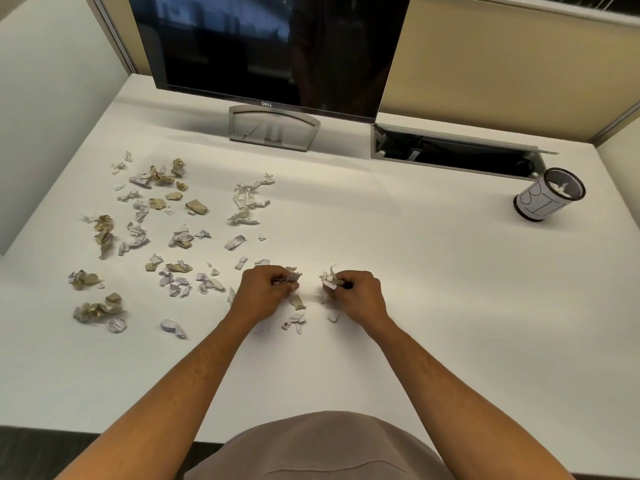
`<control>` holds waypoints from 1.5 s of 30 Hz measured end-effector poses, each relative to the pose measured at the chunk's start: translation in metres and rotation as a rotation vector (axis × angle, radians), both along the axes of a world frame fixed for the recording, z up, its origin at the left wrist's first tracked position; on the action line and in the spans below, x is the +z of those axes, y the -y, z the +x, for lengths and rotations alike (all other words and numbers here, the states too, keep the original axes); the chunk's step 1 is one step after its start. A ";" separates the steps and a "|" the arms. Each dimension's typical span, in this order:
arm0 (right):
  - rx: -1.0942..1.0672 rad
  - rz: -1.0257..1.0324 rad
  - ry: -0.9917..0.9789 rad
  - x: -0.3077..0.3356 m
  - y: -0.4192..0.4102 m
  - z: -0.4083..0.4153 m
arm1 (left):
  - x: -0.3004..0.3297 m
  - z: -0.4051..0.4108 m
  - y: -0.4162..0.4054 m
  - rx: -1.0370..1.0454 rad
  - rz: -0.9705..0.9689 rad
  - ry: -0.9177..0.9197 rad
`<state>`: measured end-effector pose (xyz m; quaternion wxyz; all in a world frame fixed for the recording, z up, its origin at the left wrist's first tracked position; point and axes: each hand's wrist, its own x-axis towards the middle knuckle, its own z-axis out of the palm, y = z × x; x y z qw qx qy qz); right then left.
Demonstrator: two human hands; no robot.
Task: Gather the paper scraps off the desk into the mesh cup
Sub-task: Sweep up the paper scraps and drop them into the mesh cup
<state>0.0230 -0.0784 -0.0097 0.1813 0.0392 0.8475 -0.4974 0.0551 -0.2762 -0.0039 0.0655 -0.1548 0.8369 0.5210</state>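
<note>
Collecting is under way: the left hand point(268, 289) and right hand point(351, 292) each curl fingers around crumpled white and tan paper scraps point(149, 220) on the white surface point(415, 306). Next likely comes carrying these handfuls far right to the black mesh cup point(549, 194).

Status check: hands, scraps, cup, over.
Left hand and right hand each grip scraps. Most paper scraps on desk, left. Mesh cup far right, path unobstructed.

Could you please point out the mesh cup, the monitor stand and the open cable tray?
mesh cup point(535, 204), head view, on its paper-wrapped side.
monitor stand point(273, 145), head view, on its front edge.
cable tray point(450, 157), head view, on its dark opening.
</note>
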 end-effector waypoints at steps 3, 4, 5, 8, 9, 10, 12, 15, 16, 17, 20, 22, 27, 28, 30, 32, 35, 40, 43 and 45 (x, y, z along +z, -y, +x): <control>-0.065 -0.129 0.048 0.004 -0.020 -0.006 | 0.007 -0.009 -0.014 0.041 0.122 0.010; -0.083 -0.178 0.064 0.006 -0.028 -0.009 | 0.010 -0.012 -0.020 0.051 0.156 0.012; -0.102 -0.233 0.076 0.008 -0.036 -0.012 | 0.012 -0.015 -0.027 0.058 0.183 0.013; -0.155 -0.360 0.075 0.017 -0.064 -0.021 | 0.018 -0.026 -0.053 0.060 0.241 0.018; -0.171 -0.382 0.070 0.020 -0.074 -0.024 | 0.020 -0.031 -0.063 0.055 0.250 0.019; -0.188 -0.398 0.064 0.023 -0.086 -0.027 | 0.022 -0.036 -0.074 0.048 0.254 0.021; -0.213 -0.417 0.053 0.028 -0.111 -0.034 | 0.025 -0.046 -0.096 0.018 0.248 0.027; -0.250 -0.419 0.027 0.034 -0.154 -0.045 | 0.032 -0.064 -0.135 -0.043 0.236 0.037; -0.263 -0.416 0.016 0.036 -0.168 -0.049 | 0.035 -0.071 -0.149 -0.061 0.235 0.036; -0.278 -0.413 0.005 0.037 -0.183 -0.053 | 0.038 -0.077 -0.163 -0.080 0.232 0.033; -0.348 -0.415 -0.017 0.041 -0.229 -0.067 | 0.048 -0.097 -0.206 -0.136 0.219 0.013; -0.393 -0.417 -0.031 0.044 -0.261 -0.077 | 0.055 -0.111 -0.235 -0.177 0.202 0.000; -0.487 -0.421 -0.073 0.052 -0.332 -0.105 | 0.068 -0.153 -0.305 -0.264 0.141 -0.021; -0.502 -0.419 -0.079 0.055 -0.344 -0.111 | 0.070 -0.162 -0.319 -0.279 0.132 -0.026; -0.526 -0.401 -0.093 0.059 -0.367 -0.124 | 0.073 -0.183 -0.346 -0.306 0.111 -0.044; -0.541 -0.363 -0.110 0.065 -0.387 -0.140 | 0.077 -0.205 -0.372 -0.325 0.081 -0.061; -0.538 -0.259 -0.135 0.075 -0.409 -0.165 | 0.085 -0.238 -0.407 -0.346 0.032 -0.098; -0.459 0.121 -0.259 0.096 -0.431 -0.212 | 0.099 -0.286 -0.452 -0.394 -0.082 -0.155; -0.375 0.318 -0.348 0.104 -0.436 -0.241 | 0.102 -0.309 -0.472 -0.407 -0.139 -0.159; -0.323 0.435 -0.361 0.106 -0.434 -0.256 | 0.104 -0.320 -0.481 -0.407 -0.141 -0.160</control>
